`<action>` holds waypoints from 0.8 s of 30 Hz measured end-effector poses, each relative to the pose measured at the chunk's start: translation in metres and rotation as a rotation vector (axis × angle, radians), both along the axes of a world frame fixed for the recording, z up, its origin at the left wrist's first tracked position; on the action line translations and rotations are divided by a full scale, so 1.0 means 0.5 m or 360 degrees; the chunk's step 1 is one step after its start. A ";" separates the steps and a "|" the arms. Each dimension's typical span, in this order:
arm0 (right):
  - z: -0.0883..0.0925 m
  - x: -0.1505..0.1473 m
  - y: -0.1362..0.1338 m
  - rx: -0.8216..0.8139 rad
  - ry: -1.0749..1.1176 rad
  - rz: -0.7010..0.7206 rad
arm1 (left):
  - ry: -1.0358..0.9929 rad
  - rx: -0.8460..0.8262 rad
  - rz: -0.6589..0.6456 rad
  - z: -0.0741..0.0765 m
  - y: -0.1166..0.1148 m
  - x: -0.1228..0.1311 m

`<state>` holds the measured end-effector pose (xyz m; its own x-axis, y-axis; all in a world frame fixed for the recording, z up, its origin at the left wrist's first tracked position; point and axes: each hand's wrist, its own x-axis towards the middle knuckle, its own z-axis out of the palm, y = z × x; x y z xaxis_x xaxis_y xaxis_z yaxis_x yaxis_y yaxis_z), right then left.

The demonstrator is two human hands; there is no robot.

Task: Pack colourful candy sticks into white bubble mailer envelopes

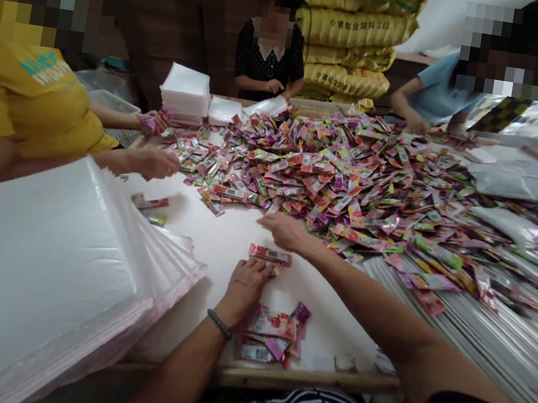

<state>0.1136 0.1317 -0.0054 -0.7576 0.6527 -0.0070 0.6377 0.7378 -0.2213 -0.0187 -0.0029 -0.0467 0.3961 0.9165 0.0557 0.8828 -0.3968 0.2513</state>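
Observation:
My left hand [247,286], with a beaded bracelet at the wrist, rests on the white table [209,229]. Its fingers curl over a small packet, beside a red sachet [270,254] with a barcode. Farther up, my right hand [285,231] reaches in at the near edge of a big heap of colourful sachets [334,171]. Its fingers are pressed together and point left; whether anything is between them is too small to tell. A small pile of sachets [273,329] lies near the table's front edge, right of my left wrist.
A tall stack of white plastic bags [37,261] stands at the left front. Filled clear bags [515,181] lie at the right. A person in yellow [36,99] handles sachets at the left; two others work across the table. White stacks [185,91] stand at the back.

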 end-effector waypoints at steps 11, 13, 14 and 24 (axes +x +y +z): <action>0.011 -0.004 0.088 0.0002 0.0219 -0.0026 | -0.0114 -0.0069 -0.0013 0.007 0.007 -0.012; 0.019 -0.004 0.089 -0.0111 0.0355 -0.0024 | -0.0173 -0.0070 -0.0008 0.013 0.007 -0.015; 0.021 -0.004 0.090 -0.0194 0.0428 -0.0020 | -0.0191 -0.0067 -0.0004 0.016 0.007 -0.016; -0.058 0.001 0.003 -0.0345 0.0006 0.0233 | -0.0377 -0.0017 -0.0080 0.029 0.014 -0.019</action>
<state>0.1139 0.1331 -0.0343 -0.8442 0.5196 -0.1316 0.5264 0.7574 -0.3864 -0.0281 0.0041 -0.0321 0.4180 0.8971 0.1432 0.7780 -0.4349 0.4535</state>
